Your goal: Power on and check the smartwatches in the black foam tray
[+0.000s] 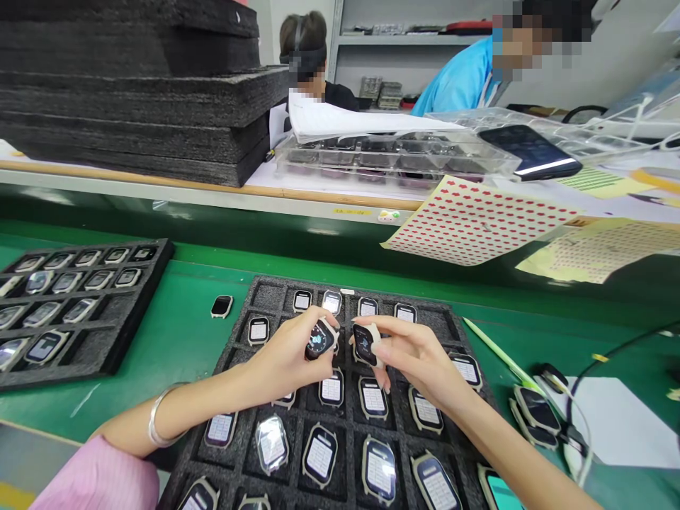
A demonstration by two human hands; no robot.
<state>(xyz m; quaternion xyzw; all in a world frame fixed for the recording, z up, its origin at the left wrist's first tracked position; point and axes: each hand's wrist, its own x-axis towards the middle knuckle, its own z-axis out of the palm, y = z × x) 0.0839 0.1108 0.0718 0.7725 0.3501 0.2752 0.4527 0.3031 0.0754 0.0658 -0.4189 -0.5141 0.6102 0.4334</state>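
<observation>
Head view: nearest me, I see lit watches (pixel 320 455) in slots of a black foam tray (pixel 265 297). Above its far half, the left hand (pixel 295 348) grasps one watch (pixel 320 340); just right, the right hand (pixel 413 352) pinches another watch (pixel 365 344). I'd grip each by the rim, off the glass, low over the slots. Far left, dark foam slabs (pixel 132 106) stand stacked on a shelf (pixel 212 191).

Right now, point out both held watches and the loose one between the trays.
Left-held watch (pixel 319 341): head view, its lit screen.
Right-held watch (pixel 364 344): head view, its screen.
Loose watch (pixel 222 306): head view, its dark screen.
</observation>
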